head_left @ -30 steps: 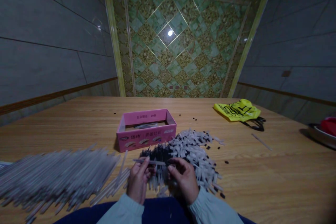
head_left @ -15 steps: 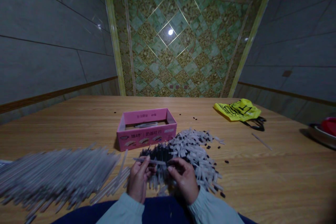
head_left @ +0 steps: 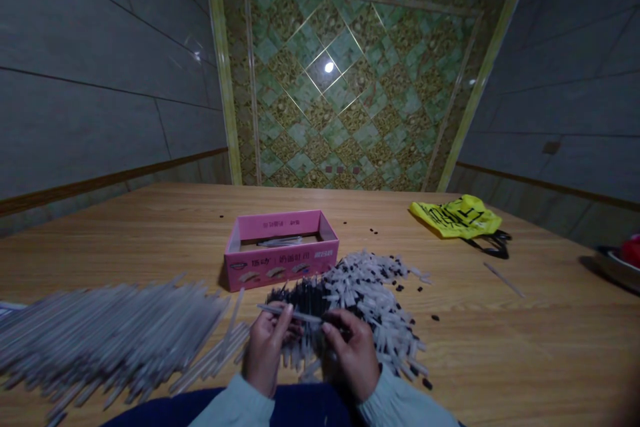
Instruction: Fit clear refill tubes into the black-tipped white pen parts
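My left hand (head_left: 264, 353) pinches a thin, translucent tube (head_left: 306, 317) between thumb and fingers, its right end sloping slightly down. At that end, the thumb and fingertips of my right hand (head_left: 357, 355) are closed together. A dark bit seems to sit there, too small to make out. Behind and beneath both hands lie black-ended pieces (head_left: 306, 295) in a heap. It runs into a mound of short clear caps (head_left: 367, 283) mixed with small black bits. Left of my hands, a wide stack of long clear tubes (head_left: 110, 333) covers the table.
A pink cardboard box (head_left: 283, 271) with several tubes inside stands just beyond the heap. On the wooden table (head_left: 480, 347), a yellow bag (head_left: 457, 217) with black handles and a single loose tube (head_left: 504, 279) lie to the right. A bowl with something red (head_left: 633, 250) is at the right edge.
The tube's right end has dipped a little, and my right fingertips remain beside it. The whole view has shifted slightly. Box and piles stay as they were.
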Available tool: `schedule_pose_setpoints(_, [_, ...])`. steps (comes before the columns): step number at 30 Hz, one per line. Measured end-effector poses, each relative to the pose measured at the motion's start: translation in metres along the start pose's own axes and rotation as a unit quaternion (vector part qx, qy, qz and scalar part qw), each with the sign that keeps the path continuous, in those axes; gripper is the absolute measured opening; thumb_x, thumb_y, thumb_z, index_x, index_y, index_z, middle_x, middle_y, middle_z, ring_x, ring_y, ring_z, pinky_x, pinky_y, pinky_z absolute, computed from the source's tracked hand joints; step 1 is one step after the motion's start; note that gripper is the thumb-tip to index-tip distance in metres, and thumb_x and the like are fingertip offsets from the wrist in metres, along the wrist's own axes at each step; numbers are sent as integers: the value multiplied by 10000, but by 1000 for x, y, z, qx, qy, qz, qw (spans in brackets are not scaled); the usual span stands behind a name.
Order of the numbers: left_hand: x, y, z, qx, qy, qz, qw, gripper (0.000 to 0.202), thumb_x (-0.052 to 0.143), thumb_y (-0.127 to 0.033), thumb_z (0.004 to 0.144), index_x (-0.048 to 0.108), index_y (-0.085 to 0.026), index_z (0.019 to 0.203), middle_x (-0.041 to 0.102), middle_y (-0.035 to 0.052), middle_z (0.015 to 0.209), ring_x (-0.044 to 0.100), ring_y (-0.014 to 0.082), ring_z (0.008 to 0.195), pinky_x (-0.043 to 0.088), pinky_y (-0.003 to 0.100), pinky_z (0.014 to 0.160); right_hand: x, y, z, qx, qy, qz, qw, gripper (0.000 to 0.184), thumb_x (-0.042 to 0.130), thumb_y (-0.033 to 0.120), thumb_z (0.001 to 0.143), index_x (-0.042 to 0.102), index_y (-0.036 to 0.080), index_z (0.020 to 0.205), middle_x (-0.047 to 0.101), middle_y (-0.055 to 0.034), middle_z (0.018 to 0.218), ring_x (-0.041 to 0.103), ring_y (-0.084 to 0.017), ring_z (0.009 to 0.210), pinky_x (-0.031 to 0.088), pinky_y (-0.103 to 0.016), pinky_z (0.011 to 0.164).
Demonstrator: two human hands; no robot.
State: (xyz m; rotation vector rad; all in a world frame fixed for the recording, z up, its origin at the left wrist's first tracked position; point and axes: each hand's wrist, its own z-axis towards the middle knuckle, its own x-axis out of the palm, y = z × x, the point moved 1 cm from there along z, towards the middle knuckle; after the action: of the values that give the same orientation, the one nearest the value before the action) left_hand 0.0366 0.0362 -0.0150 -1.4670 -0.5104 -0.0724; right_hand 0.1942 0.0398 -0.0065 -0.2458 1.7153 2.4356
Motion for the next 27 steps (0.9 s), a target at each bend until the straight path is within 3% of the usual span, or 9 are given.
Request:
schedule_pose_setpoints(6, [0, 0, -1, 22, 46, 34, 998, 256, 651, -362, 723, 596, -138, 832, 663, 26, 671, 638, 170, 608, 504, 272, 578, -1, -8, 1, -17, 2, 3, 1000, 238, 525, 381, 799, 589, 158, 747, 571, -16, 663, 521, -161, 648, 391, -225, 567])
schedule_pose_setpoints(13, [4, -2, -3, 38, 93, 27, 995, 209, 644, -338, 737, 602, -145, 807, 659, 31, 725, 652, 179, 664, 510, 276, 603, -4, -12, 2, -1, 12, -68, 998, 436, 367, 458, 888, 373, 187, 547, 311, 50, 528, 339, -103, 520, 249, -217, 492])
schedule_pose_setpoints(16, [2, -2, -1, 27, 73, 7, 997, 236, 662, -343, 716, 599, -140, 817, 668, 41, 736, 653, 181, 649, 510, 282, 588, -5, -6, 1, -20, 11, -72, 997, 400, 372, 432, 893, 447, 178, 594, 379, 40, 543, 393, -112, 538, 277, -217, 509])
schedule_pose_setpoints(20, [-1, -1, -1, 17, 44, -7, 999, 255, 664, -345, 714, 596, -135, 842, 673, 35, 708, 645, 163, 634, 505, 266, 596, -6, 5, -1, -86, 7, -84, 993, 198, 508, 342, 834, 557, 163, 902, 581, -10, 757, 533, -149, 704, 364, -218, 632])
schedule_pose_setpoints(22, [0, -2, -2, 14, 41, -12, 999, 263, 672, -347, 703, 599, -134, 840, 673, 34, 696, 641, 157, 624, 502, 260, 592, -7, 6, -2, -97, 9, -104, 990, 175, 486, 323, 849, 563, 165, 838, 580, -10, 733, 538, -147, 692, 362, -218, 628])
schedule_pose_setpoints(25, [1, -3, -3, 10, 51, -15, 999, 265, 680, -350, 692, 600, -133, 822, 670, 33, 681, 635, 155, 607, 498, 257, 574, -7, 3, -2, -87, 21, -150, 985, 350, 388, 347, 902, 511, 175, 624, 478, 19, 559, 477, -126, 554, 309, -221, 537])
schedule_pose_setpoints(27, [2, -5, -3, 7, 51, -19, 999, 267, 682, -351, 689, 598, -131, 815, 666, 32, 669, 633, 153, 596, 495, 254, 564, -8, 2, -1, -83, 27, -166, 982, 359, 387, 360, 906, 522, 174, 630, 473, 24, 542, 470, -124, 536, 296, -222, 526])
